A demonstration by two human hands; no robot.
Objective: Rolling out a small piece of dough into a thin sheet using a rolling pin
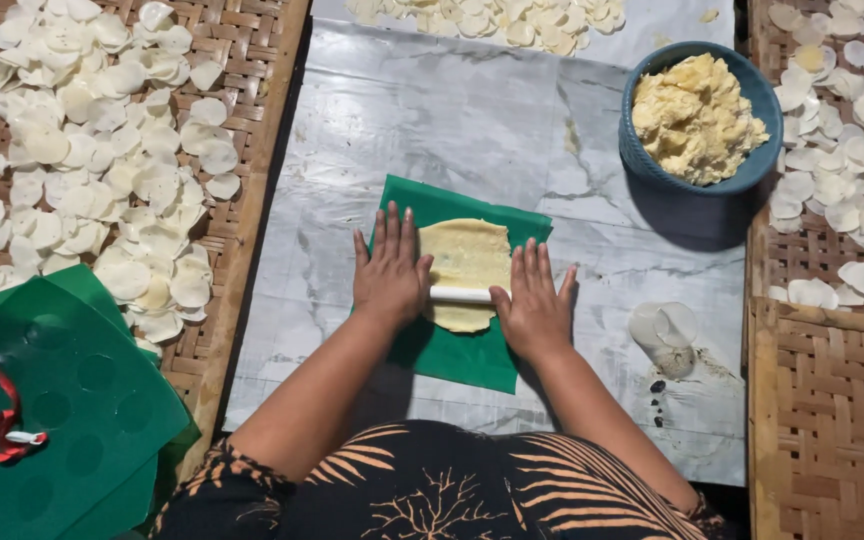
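A flattened sheet of pale yellow dough (467, 256) lies on a green plastic sheet (457, 355) on the marble-patterned surface (432, 130). A thin white rolling pin (460, 295) lies across the dough's near part. My left hand (390, 270) presses flat on the pin's left end, fingers spread. My right hand (534, 300) presses flat on its right end, fingers spread. Only the middle of the pin shows between my hands.
A blue bowl (652, 160) of yellow dough stands at the back right. A clear plastic cup (667, 328) lies near my right hand. Woven bamboo trays (832, 400) with several white dough discs (102, 150) flank both sides. Green sheets (62, 400) are stacked at front left.
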